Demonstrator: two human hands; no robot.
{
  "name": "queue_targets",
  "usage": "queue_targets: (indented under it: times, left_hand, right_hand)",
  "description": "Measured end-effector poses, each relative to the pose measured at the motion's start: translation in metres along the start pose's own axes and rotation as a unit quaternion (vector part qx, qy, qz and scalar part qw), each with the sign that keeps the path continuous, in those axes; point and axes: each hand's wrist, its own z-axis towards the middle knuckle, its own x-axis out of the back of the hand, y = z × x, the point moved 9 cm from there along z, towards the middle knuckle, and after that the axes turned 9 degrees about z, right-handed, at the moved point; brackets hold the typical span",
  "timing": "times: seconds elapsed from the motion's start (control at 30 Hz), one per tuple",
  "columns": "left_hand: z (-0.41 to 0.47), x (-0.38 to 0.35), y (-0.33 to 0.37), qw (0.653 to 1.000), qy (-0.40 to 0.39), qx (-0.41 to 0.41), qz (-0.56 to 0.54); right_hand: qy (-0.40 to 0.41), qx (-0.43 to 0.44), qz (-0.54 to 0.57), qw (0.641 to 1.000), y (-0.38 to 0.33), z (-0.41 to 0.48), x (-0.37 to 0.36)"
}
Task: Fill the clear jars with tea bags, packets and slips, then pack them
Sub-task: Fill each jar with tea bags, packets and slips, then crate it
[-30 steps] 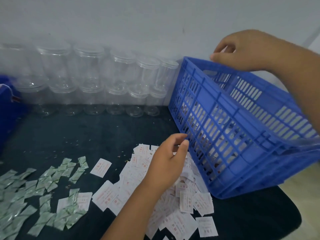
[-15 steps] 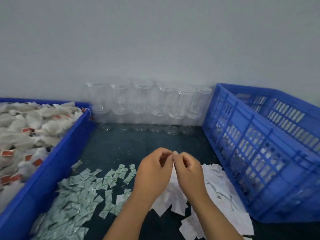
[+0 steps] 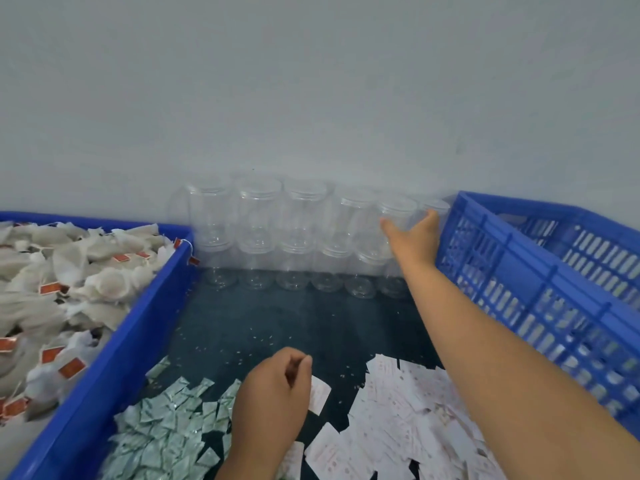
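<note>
1. The clear jars [image 3: 259, 237] are stacked in two rows against the wall [image 3: 311, 81], at the back of the dark table [image 3: 294, 323].
2. An upper-row jar [image 3: 398, 211] near the right end is gripped by the right hand [image 3: 414, 237], with the thumb on one side and the fingers on the other.
3. A white slip [image 3: 320, 393] is pinched by the curled fingers of the left hand [image 3: 273, 396].
4. Tea bags [image 3: 69, 289] are heaped in the blue bin [image 3: 114, 358] at the left.
5. Green packets [image 3: 166, 431] and loose slips [image 3: 415, 427] are spread over the near table.
6. A slotted crate [image 3: 519, 271] is set just beside the jars at the right.
</note>
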Motion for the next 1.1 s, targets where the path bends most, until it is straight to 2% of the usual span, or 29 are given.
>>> queue_targets:
  times: [0.2,0.27,0.4,0.5,0.57,0.63,0.73,0.8,0.9,1.0,1.1]
  left_hand:
    - [0.0,0.001,0.0,1.0,0.003,0.003,-0.013]
    - [-0.001,-0.001,0.0,1.0,-0.001,0.0,-0.006]
    - [-0.002,0.001,0.003,1.0,0.009,-0.013,-0.022]
    - [-0.004,0.004,0.006,0.998,0.015,-0.01,-0.052]
    - [-0.005,0.007,0.009,0.995,0.013,-0.007,-0.095]
    - [-0.005,0.012,0.013,0.986,0.006,-0.003,-0.169]
    - [-0.005,0.02,0.018,0.962,-0.023,0.014,-0.272]
    - [-0.007,0.022,0.021,0.947,-0.043,0.016,-0.319]
    - [-0.012,0.021,0.03,0.92,-0.099,-0.016,-0.378]
    - [-0.021,0.018,0.045,0.91,-0.178,-0.081,-0.366]
    - [-0.024,0.022,0.049,0.906,-0.21,-0.11,-0.35]
  right_hand:
    - [-0.027,-0.04,-0.062,0.997,0.005,0.023,-0.021]
    - [-0.012,-0.04,-0.06,0.997,0.004,0.022,-0.018]
    - [0.058,-0.01,0.077,0.995,-0.019,0.008,0.014]
    - [0.042,0.015,0.203,0.978,-0.041,-0.02,0.04]
    - [-0.009,0.025,0.296,0.955,-0.053,-0.053,0.052]
    - [-0.079,0.022,0.343,0.936,-0.049,-0.093,0.057]
    - [-0.234,-0.048,0.368,0.899,-0.009,-0.17,0.04]
    - [-0.322,-0.113,0.36,0.868,0.02,-0.228,0.025]
    - [-0.384,-0.176,0.351,0.836,0.052,-0.285,0.007]
    - [-0.44,-0.155,0.307,0.83,0.061,-0.304,-0.002]
    - [-0.502,-0.131,0.289,0.804,0.059,-0.312,-0.007]
